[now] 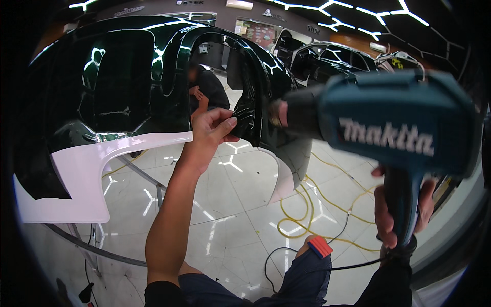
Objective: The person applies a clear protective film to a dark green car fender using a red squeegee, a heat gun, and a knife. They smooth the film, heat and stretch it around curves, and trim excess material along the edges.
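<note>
A large curved car body panel (87,166), white where bare, carries a glossy dark green film (123,82) over most of its face. My left hand (207,130) reaches into the panel's arched opening. Its thumb and fingers pinch a loose, wrinkled flap of the film (247,115) at the opening's edge. In my right hand (384,215) is a teal and black heat gun (394,120), gripped by the handle. The nozzle points left toward the flap and the panel's right-hand part. Whether the trigger is pressed, I cannot tell.
An orange and blue squeegee (320,246) lies on my knee. A yellow hose (308,217) and a black cord loop across the shiny tiled floor. Metal stand bars (135,171) run under the panel. Behind the opening another person (212,89) is low down; a dark car (335,59) stands farther back.
</note>
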`<move>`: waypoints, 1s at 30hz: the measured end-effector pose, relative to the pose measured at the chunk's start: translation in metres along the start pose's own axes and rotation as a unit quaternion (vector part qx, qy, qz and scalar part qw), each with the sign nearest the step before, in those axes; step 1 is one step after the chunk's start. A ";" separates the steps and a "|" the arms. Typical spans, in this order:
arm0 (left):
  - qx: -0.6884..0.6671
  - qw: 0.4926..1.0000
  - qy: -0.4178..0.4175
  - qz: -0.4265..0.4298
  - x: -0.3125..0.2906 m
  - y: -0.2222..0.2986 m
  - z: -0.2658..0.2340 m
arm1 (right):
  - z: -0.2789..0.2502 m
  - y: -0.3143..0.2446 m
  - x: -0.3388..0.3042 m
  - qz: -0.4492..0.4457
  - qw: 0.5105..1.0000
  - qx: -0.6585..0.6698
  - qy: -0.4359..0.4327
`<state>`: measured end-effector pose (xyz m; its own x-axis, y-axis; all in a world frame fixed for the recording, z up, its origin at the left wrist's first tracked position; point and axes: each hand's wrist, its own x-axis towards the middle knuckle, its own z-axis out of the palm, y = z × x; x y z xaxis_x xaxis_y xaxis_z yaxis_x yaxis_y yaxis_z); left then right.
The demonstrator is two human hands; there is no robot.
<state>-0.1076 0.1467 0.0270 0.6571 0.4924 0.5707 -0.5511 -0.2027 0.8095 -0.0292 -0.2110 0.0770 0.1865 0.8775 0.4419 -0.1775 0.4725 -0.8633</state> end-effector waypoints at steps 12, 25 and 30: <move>-0.060 0.995 -0.047 -0.057 0.011 0.006 -0.006 | -0.075 0.279 -0.090 0.325 0.881 -0.338 -0.062; 0.079 0.995 0.047 -0.042 -0.008 0.012 0.010 | -0.111 0.505 -0.113 0.231 0.795 -0.554 -0.084; -0.013 0.999 0.017 -0.049 0.002 0.002 0.006 | -0.153 0.285 -0.117 0.087 0.579 -0.762 0.278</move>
<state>-0.1045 0.1423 0.0309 0.6913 0.5373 0.4832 -0.4987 -0.1293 0.8571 0.0463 -0.1922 -0.2580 0.6511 0.5390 0.5343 0.7387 -0.6118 -0.2830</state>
